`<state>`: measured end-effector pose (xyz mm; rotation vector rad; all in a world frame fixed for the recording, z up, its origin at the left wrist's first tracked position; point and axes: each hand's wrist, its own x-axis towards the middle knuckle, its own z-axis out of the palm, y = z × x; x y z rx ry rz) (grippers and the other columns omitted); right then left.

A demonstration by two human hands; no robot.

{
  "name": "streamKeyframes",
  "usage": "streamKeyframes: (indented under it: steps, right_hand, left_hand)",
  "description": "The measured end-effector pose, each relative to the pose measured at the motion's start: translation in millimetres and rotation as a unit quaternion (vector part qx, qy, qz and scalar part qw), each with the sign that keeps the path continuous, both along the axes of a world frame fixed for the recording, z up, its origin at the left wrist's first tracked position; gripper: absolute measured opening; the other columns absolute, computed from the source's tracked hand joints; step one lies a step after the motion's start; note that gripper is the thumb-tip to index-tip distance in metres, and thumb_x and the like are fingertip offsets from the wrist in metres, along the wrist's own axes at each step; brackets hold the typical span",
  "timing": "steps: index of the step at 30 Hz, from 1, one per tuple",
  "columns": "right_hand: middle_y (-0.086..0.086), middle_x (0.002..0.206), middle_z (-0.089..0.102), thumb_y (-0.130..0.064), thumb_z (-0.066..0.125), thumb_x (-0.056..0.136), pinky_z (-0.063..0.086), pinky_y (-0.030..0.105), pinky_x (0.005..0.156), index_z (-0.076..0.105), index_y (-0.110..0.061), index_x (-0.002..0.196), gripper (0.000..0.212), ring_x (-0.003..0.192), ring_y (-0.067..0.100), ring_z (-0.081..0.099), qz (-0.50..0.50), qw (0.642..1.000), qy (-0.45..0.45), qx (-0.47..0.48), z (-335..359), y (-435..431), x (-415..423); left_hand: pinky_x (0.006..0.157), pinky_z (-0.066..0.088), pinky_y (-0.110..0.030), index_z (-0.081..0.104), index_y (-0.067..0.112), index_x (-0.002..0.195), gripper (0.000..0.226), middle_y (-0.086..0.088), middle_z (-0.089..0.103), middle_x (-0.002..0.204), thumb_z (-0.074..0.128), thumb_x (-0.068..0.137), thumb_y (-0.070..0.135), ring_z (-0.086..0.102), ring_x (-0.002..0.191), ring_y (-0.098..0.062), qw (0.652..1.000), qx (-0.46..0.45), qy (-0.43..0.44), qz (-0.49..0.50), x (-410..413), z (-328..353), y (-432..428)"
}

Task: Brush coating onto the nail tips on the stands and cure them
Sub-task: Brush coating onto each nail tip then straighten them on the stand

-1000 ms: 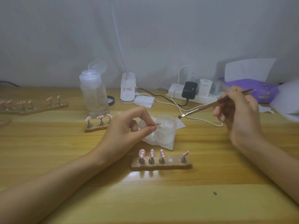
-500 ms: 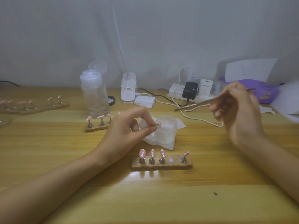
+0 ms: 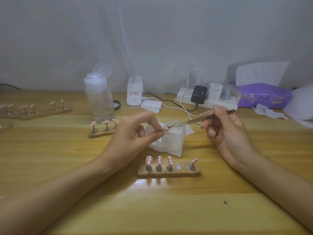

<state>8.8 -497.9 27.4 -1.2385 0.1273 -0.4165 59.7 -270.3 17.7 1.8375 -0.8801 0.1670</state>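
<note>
Two hands work over a wooden desk (image 3: 169,209). The left hand (image 3: 133,134) pinches a single pink nail tip (image 3: 167,128) between thumb and forefinger, just above a frosted jar (image 3: 172,138) that sits on a white wipe (image 3: 176,150). The right hand (image 3: 227,131) grips one slim brush (image 3: 199,120), its fingers curled round the handle and its bristle end touching the pinched tip.

In front of the jar, between the two forearms, lies a stand (image 3: 169,173) carrying four dotted nail tips and one bare metal disc. A second stand (image 3: 101,133), partly behind the left hand, shows three tips. More stands (image 3: 45,111) lie at the far left; their tips are too small to count.

Half a second earlier the brush pointed off toward the power strip (image 3: 218,101), well apart from the tip. The left hand has kept its place.
</note>
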Motion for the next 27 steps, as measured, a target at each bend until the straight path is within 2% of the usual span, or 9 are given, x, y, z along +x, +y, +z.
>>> streamKeyframes:
  steps: [3, 8, 11, 15, 22, 27]
  right_hand:
    - [0.006, 0.054, 0.063, -0.025, 0.049, 0.101, 0.035, 0.015, 0.039, 0.053, -0.013, 0.077, 0.027, 0.037, 0.008, 0.042, -0.014, 1.0, -0.008, 0.017, 0.7, -1.4, -0.8]
    - [0.006, 0.055, 0.064, -0.025, 0.046, 0.102, 0.033, 0.016, 0.039, 0.052, -0.013, 0.08, 0.027, 0.037, 0.009, 0.041, 0.013, 1.0, -0.017, -0.02, 0.2, 0.8, -1.0]
    - [0.007, 0.054, 0.062, -0.023, 0.047, 0.102, 0.035, 0.015, 0.04, 0.052, -0.012, 0.079, 0.026, 0.037, 0.009, 0.041, -0.005, 1.0, -0.003, -0.003, -0.6, -0.7, -1.0]
    - [0.007, 0.056, 0.064, -0.027, 0.046, 0.102, 0.033, 0.017, 0.041, 0.052, -0.014, 0.079, 0.027, 0.038, 0.01, 0.039, 0.003, 1.0, -0.026, -0.013, -0.2, -0.5, -1.6]
    - [0.008, 0.054, 0.063, -0.023, 0.046, 0.103, 0.032, 0.017, 0.04, 0.053, -0.014, 0.076, 0.03, 0.036, 0.01, 0.038, -0.019, 0.999, -0.027, -0.011, -0.9, -1.2, -1.5]
    - [0.01, 0.058, 0.065, -0.026, 0.046, 0.102, 0.031, 0.018, 0.041, 0.055, -0.016, 0.074, 0.031, 0.037, 0.011, 0.039, 0.002, 0.999, -0.04, -0.032, -1.9, 0.0, -2.0]
  left_hand:
    - [0.051, 0.032, -0.009, 0.066, 0.013, 0.081, 0.011, 0.024, 0.06, 0.067, 0.076, 0.086, 0.015, 0.036, 0.047, -0.006, 1.0, 0.004, -0.005, 0.003, 0.2, 0.1, -0.5]
    - [0.051, 0.031, -0.008, 0.067, 0.012, 0.082, 0.01, 0.026, 0.059, 0.065, 0.076, 0.086, 0.012, 0.036, 0.046, -0.005, 1.0, 0.006, -0.009, 0.005, 0.0, 0.0, -0.4]
    - [0.05, 0.03, -0.007, 0.066, 0.01, 0.082, 0.01, 0.028, 0.058, 0.063, 0.075, 0.086, 0.012, 0.035, 0.045, -0.004, 1.0, 0.006, -0.009, 0.005, -0.9, 0.2, -0.5]
    - [0.049, 0.031, -0.006, 0.066, 0.01, 0.082, 0.01, 0.03, 0.058, 0.062, 0.075, 0.087, 0.01, 0.036, 0.044, -0.004, 1.0, 0.01, -0.013, 0.006, -1.3, 0.7, -1.3]
    - [0.049, 0.03, -0.007, 0.066, 0.011, 0.081, 0.011, 0.029, 0.058, 0.062, 0.075, 0.087, 0.01, 0.036, 0.044, -0.003, 1.0, 0.006, -0.005, 0.007, -1.3, 0.6, -0.7]
    - [0.048, 0.03, -0.008, 0.066, 0.011, 0.079, 0.012, 0.028, 0.059, 0.062, 0.076, 0.086, 0.009, 0.036, 0.044, -0.003, 1.0, 0.003, 0.0, 0.009, -1.8, 0.4, -0.3]
